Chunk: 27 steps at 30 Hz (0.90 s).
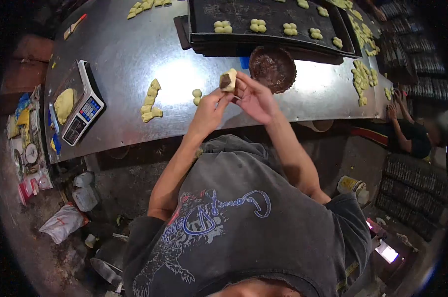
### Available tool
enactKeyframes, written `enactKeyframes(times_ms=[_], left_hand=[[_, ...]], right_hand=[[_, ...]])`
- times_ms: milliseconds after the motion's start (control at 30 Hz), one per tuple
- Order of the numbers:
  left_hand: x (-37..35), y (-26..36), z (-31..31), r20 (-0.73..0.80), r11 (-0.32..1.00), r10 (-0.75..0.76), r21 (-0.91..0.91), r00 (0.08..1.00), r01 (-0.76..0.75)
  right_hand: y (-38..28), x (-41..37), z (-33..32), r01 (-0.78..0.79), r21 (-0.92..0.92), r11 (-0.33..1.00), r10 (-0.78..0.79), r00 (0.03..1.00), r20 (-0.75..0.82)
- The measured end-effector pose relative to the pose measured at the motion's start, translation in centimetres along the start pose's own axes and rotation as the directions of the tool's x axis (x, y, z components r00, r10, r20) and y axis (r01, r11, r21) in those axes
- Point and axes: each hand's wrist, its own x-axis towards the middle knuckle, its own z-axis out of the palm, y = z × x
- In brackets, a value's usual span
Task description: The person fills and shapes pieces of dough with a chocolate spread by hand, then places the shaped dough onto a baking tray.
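A flattened piece of yellow dough (232, 75) with dark brown filling on it is held up over the front of the metal table. My left hand (207, 115) is closed, pinching the dough's lower edge between thumb and fingers. My right hand (259, 103) grips it from the right side, its fingers curled and partly hidden. Just behind my right hand stands a brown bowl (272, 69) smeared with dark filling. Two small dough balls (197, 93) lie on the table left of my hands. Farther left is a row of cut dough pieces (149, 105).
A black tray (273, 37) holding clusters of dough balls sits at the back. A digital scale (83, 111) stands at the left beside a dough lump (64, 105). A brush (74, 27) lies far left. More dough pieces (363, 79) and another person's hands (395, 101) are at right.
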Motion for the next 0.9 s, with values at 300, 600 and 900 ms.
enactKeyframes(times_ms=[300,600,900], left_hand=[[0.3,0.7,-1.0,-0.224,0.959,-0.076,-0.282,0.972,0.01],[0.5,1.1,-1.3,-0.203,0.993,0.08,-0.065,0.976,-0.094],[0.3,3.3,1.8,-0.3,0.855,-0.18,-0.519,0.937,-0.002]], right_hand=[[3.0,-0.3,3.6,0.221,-0.726,0.651,-0.421,0.901,-0.103],[0.5,-1.8,2.4,0.246,-0.757,0.606,-0.386,0.922,-0.009],[0.6,-2.6,5.9,0.477,-0.842,0.253,-0.429,0.835,0.345]])
